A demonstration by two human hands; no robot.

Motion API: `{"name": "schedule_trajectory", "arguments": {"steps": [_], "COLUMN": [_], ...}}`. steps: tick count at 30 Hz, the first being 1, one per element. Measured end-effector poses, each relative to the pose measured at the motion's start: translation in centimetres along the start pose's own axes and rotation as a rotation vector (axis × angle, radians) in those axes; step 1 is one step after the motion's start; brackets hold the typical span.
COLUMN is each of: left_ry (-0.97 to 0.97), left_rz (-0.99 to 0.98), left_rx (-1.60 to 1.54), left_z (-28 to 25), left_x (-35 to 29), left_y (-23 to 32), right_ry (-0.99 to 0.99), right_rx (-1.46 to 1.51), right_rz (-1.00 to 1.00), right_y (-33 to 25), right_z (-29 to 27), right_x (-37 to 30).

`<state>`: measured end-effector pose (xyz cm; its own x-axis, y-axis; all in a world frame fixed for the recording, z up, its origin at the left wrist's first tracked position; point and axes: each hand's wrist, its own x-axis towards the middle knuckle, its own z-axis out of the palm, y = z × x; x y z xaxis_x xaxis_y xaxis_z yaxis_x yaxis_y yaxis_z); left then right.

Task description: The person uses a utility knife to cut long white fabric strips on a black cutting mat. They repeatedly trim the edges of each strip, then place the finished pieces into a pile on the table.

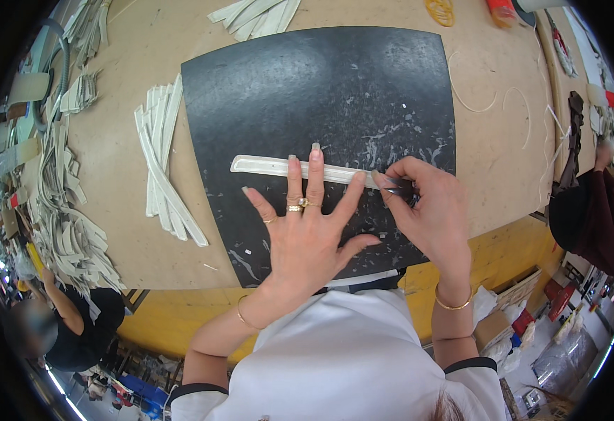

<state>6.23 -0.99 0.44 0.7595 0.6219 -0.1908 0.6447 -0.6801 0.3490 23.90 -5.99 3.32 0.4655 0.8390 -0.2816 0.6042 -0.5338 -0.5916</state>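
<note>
A narrow white strip with raised or stitched edges lies across a black mat. My left hand rests with its fingers spread, several fingertips on the strip or just past it. At the strip's right end, my right hand is closed in a pinch round a small dark tool with a shiny metal tip. My palm and fingers hide most of that tool, so its exact kind does not show. The tip is at or very near the strip.
Left of the mat lies a pile of similar white strips; more strips lie beyond it. Bundled strips crowd the table's left edge. Loose cord curls at right, near yellow rings. People sit at both sides.
</note>
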Motion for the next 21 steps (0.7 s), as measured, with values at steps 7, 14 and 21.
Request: {"name": "schedule_trajectory", "arguments": {"steps": [7, 14, 21], "left_ry": [0.036, 0.031, 0.029], "left_rz": [0.13, 0.176, 0.17], "left_rx": [-0.073, -0.18, -0.155], "left_z": [-1.4, -0.7, -0.6], "left_x": [-0.4, -0.3, -0.3], "left_y": [-4.1, -4.0, -3.8], "right_ry": [-0.036, -0.12, -0.102], "right_rx": [0.016, 0.025, 0.052], "right_rz": [-0.079, -0.045, -0.025], "right_y": [-0.7, -0.5, -0.4], "right_z": [0.7, 0.1, 0.0], "right_x": [0.7, 1.2, 1.3]}}
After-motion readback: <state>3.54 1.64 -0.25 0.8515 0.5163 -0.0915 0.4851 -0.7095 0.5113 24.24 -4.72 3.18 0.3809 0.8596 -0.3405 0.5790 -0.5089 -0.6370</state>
